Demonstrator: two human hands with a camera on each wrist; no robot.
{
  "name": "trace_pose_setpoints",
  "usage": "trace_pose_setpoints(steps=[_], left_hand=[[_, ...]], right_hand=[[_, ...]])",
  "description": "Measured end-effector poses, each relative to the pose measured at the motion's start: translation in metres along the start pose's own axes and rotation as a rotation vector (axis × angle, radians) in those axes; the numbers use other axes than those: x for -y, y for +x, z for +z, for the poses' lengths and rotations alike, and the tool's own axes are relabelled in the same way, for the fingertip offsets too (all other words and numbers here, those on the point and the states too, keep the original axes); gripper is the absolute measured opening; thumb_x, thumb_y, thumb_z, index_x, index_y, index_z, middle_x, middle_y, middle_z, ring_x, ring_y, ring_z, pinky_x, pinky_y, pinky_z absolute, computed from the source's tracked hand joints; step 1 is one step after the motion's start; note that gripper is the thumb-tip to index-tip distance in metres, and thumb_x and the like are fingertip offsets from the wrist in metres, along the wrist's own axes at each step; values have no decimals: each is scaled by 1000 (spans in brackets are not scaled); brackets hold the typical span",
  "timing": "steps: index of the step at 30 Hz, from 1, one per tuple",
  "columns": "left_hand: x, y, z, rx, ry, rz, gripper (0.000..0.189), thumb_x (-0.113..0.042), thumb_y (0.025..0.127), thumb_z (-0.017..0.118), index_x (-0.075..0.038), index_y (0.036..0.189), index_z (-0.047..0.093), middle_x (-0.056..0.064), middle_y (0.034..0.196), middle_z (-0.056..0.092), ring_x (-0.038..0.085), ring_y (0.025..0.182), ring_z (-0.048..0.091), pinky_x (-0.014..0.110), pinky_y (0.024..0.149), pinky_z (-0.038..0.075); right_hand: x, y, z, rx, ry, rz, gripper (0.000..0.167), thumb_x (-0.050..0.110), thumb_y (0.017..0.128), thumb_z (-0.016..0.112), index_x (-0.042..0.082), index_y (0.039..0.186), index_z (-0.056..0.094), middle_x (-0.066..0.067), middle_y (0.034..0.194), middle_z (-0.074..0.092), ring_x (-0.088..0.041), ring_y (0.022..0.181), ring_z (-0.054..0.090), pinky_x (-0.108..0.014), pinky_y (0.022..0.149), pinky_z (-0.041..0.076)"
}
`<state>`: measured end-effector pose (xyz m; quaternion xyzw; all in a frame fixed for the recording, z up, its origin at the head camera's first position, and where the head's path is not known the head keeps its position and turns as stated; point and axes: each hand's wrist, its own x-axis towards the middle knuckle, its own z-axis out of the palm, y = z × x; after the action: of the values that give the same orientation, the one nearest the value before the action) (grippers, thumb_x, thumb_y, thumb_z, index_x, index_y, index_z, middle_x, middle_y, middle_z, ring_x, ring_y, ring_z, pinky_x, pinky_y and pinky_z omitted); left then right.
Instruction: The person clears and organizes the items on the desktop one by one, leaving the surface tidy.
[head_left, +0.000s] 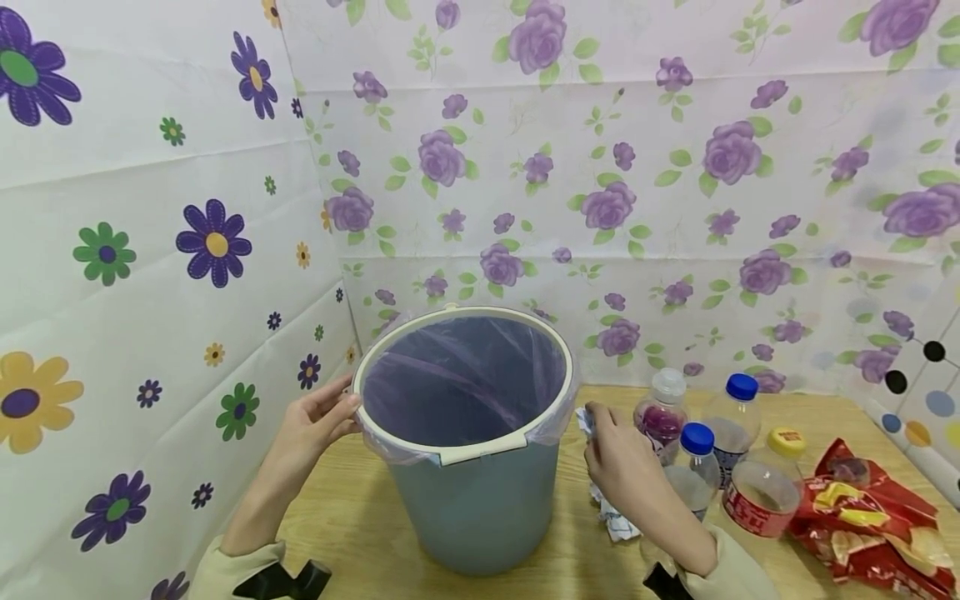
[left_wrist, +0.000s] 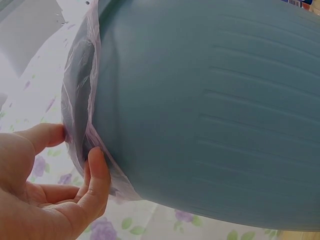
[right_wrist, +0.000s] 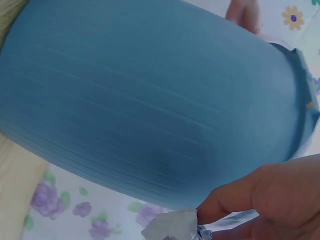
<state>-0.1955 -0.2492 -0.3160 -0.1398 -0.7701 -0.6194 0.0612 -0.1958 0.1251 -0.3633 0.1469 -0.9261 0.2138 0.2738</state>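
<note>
A blue-grey trash can (head_left: 480,508) with a cream rim stands upright in the head view. A thin translucent purple bag (head_left: 465,383) lines it and folds over the rim. At the rim's left side, my left hand (head_left: 318,425) pinches the edge through the bag, thumb and fingers on either side, as the left wrist view shows. My right hand (head_left: 626,454) is to the right of the can, apart from the rim. It holds a crumpled piece of white paper (right_wrist: 175,225) between thumb and fingers. More crumpled paper (head_left: 618,521) lies on the table below that hand.
Right of my right hand stand several plastic bottles: one with a clear cap (head_left: 660,408), two with blue caps (head_left: 731,429), one with a yellow cap (head_left: 765,483). A red snack bag (head_left: 873,517) lies at the table's right. Flowered cloth (head_left: 562,167) walls the table (head_left: 337,508).
</note>
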Motion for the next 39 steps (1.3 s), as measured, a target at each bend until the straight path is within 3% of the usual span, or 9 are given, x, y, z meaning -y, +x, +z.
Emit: trace_pose_setpoints(steps=[17,27,39], left_hand=[[-1,-1,1,-8,7,-18,56,-18,101,52,8,146,32,-10,110,67,2,94,65,17,83,57],[-1,-1,0,-5,7,-12,56,-18,101,52,9,146,31,-9,109,67,2,93,65,18,83,57],[-1,0,1,0,7,-5,57,-17,100,52,9,146,31,-10,106,68,2,90,65,20,83,58]], right_hand=[[12,2,-37,-41,-3,-11,40,-2,81,62,-4,121,58,-21,105,64,-30,76,64,-45,58,55],[14,7,-56,2,-10,-3,40,2,87,59,-1,126,56,-20,111,63,-15,64,53,-28,51,41],[20,14,-74,-25,16,-42,41,2,89,58,-3,130,53,-21,112,61,-15,67,57,-23,49,41]])
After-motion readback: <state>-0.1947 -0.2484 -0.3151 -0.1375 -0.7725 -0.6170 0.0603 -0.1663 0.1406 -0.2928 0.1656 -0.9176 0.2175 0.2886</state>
